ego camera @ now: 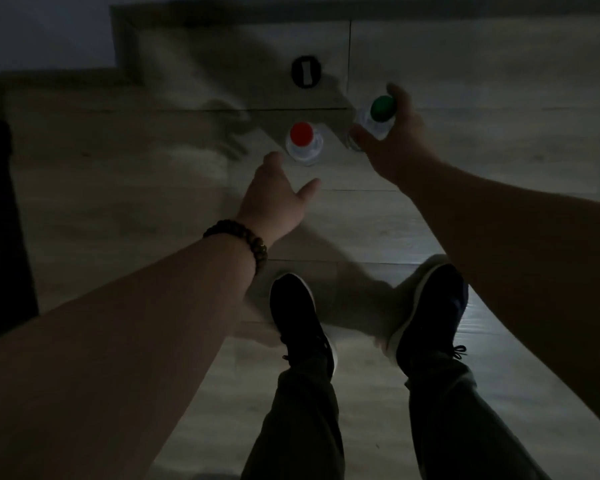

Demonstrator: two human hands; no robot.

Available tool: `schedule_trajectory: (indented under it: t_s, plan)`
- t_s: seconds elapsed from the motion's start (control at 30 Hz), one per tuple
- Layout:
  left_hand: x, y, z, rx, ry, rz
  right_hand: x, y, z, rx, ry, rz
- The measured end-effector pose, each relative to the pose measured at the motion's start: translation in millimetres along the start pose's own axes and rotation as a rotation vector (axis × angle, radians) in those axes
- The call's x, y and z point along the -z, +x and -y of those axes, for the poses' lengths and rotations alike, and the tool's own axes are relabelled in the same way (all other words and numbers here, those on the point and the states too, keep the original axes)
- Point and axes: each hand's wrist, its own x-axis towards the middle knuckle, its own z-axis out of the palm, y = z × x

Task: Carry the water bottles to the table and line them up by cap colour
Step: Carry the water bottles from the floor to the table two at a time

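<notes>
Two clear water bottles stand on a dim wooden floor, seen from above. The red-capped bottle [302, 140] stands upright just beyond my left hand [277, 195], which reaches toward it with fingers spread and thumb out, holding nothing. To its right, my right hand [392, 140] grips the green-capped bottle [380, 114] around its neck and shoulder, fingers curled behind it and thumb in front. Whether that bottle rests on the floor or is lifted cannot be told.
A round black floor fitting [306, 72] sits beyond the bottles. A pale wall or skirting [45, 29] fills the top left. A dark object [0, 220] stands at the left edge. My two dark shoes [297, 320] are planted on the floor below my hands.
</notes>
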Motion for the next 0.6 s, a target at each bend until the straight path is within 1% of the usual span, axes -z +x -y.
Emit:
schedule_trajectory:
  t_s: [0.1,0.2,0.27,0.37,0.5,0.6]
  plan:
    - [-3.2,20.0,-1.4,-0.062,-0.032,-0.039,-6.3,12.8,-1.1,0.083,-0.057,-0.012]
    - [-3.4,34.5,-5.2,-0.134,-0.080,-0.101,-0.2,9.1,1.1,0.087,-0.054,0.004]
    - [-4.8,42.2,-9.0,-0.161,-0.094,-0.107,8.0,-2.5,0.8,0.093,-0.075,0.015]
    - [-7.0,51.4,-13.3,-0.140,-0.080,-0.076,20.3,-27.9,0.3,0.134,-0.131,-0.016]
    - [-8.8,53.7,-13.8,-0.138,-0.074,-0.136,30.7,-55.3,0.9,0.147,-0.135,0.002]
    - [-4.1,37.4,-17.1,-0.126,-0.105,-0.146,39.3,-74.9,-0.3,0.149,-0.174,0.018]
